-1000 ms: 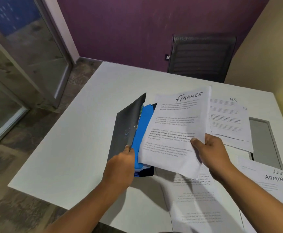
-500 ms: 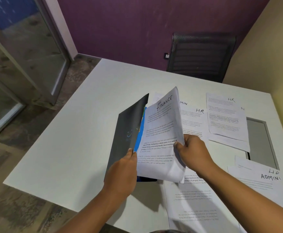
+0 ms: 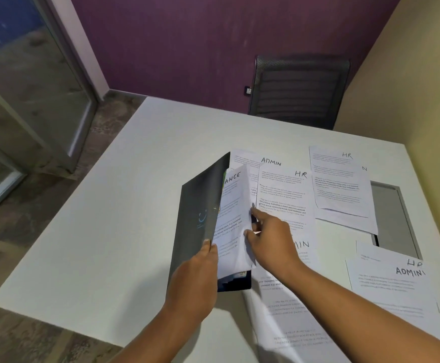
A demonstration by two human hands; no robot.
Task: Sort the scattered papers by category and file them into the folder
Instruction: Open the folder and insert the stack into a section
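A dark grey folder [image 3: 198, 205] stands half open on the white table [image 3: 103, 231]. My left hand [image 3: 195, 273] grips the lower edge of its front cover, thumb on the outside. A sheet headed FINANCE [image 3: 230, 205] sits inside the folder, its right edge curling out. My right hand [image 3: 271, 237] touches that edge with its forefinger and thumb stretched out. Loose sheets lie to the right: one headed ADMIN [image 3: 271, 161], one headed HR [image 3: 284, 195], another HR sheet [image 3: 342, 184] and an ADMIN sheet [image 3: 391, 281].
More printed sheets [image 3: 292, 323] lie under my right forearm at the table's near edge. A grey panel [image 3: 391, 218] is set into the table at the right. A black mesh chair [image 3: 300, 93] stands behind the table. A glass door is at the left.
The FINANCE sheet has gone leftward into the folder, and the cover has swung closer over it. My right hand has let go its grip and now only touches the sheet's edge.
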